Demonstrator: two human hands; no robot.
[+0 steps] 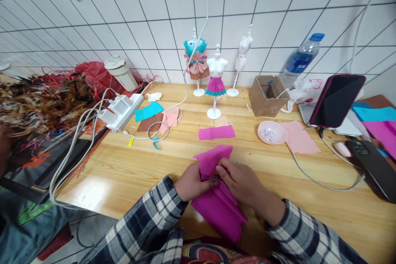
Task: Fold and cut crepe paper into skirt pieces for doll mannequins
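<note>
Both hands meet at the near edge of a wooden table [123, 165], pinching a folded piece of magenta crepe paper [213, 159]. My left hand [192, 181] grips its left side with fingers curled. My right hand [243, 181] presses down on it from the right, thumb and fingers closed on the fold. The rest of the magenta paper [221, 210] hangs toward my lap. A loose pink strip [216, 132] lies just beyond. Three small white mannequin stands are at the back: one in teal and brown feathers [195, 62], one in a pink skirt [215, 82], one bare [243, 55].
A pink dish of beads [272, 132], a cardboard box [267, 95], a water bottle [300, 60] and a propped phone [335, 99] sit at the right with pink, teal and magenta sheets. A power strip [122, 111] with cables, feathers [40, 99] and paper scraps lie left.
</note>
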